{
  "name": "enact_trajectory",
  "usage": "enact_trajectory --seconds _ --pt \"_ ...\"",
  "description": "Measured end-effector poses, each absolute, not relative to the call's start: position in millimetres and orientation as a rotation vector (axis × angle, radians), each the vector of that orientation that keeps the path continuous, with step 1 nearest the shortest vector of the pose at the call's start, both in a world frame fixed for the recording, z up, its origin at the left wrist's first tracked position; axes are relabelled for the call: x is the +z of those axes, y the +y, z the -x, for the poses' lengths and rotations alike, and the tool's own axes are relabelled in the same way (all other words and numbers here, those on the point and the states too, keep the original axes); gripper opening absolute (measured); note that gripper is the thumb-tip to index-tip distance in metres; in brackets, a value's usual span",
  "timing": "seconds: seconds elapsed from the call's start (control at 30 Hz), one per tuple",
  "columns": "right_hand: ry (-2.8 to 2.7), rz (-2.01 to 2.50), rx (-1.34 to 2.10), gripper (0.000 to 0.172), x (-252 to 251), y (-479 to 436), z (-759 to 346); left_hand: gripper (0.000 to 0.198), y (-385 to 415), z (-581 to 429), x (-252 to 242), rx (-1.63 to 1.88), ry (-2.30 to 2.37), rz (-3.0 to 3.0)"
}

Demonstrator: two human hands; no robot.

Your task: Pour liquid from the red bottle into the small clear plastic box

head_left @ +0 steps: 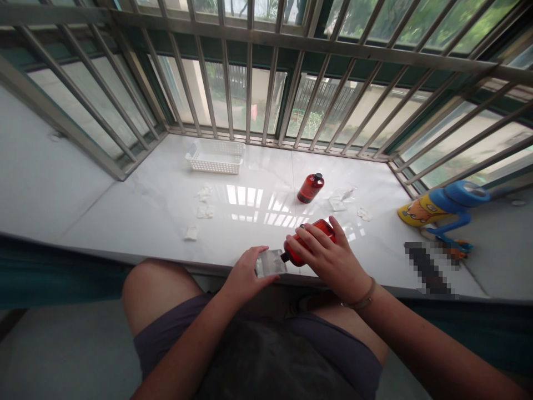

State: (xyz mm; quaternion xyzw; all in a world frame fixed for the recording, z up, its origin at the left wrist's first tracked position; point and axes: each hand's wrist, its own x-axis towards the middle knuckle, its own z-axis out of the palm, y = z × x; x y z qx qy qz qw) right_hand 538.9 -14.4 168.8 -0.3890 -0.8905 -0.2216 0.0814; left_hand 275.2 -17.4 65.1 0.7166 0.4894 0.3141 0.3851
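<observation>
My right hand point(328, 255) is wrapped round a red bottle point(318, 228) lying tilted on its side at the front edge of the white sill, its dark neck pointing left. My left hand point(245, 275) pinches a small clear plastic bag point(270, 262) held right at the bottle's mouth. A second red bottle point(310, 188) with a black cap lies farther back on the sill, apart from both hands.
A white mesh basket point(215, 156) stands at the back left by the window bars. Several small white packets point(205, 210) lie scattered left, and more clear packets point(342, 199) right. A blue and yellow toy point(441, 208) rests at the right edge.
</observation>
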Motion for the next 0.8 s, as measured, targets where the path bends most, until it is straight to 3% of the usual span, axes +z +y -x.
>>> enact_trajectory --seconds 0.6,0.8 --pt "-2.518 1.417 -0.303 0.051 133.8 -20.1 -541.7 0.072 -17.5 -274.9 59.5 0.848 1.242 -1.773" --pt "-2.388 1.555 -0.078 0.064 115.8 -27.9 -546.9 0.072 -18.4 -274.4 58.6 0.849 1.246 -1.669"
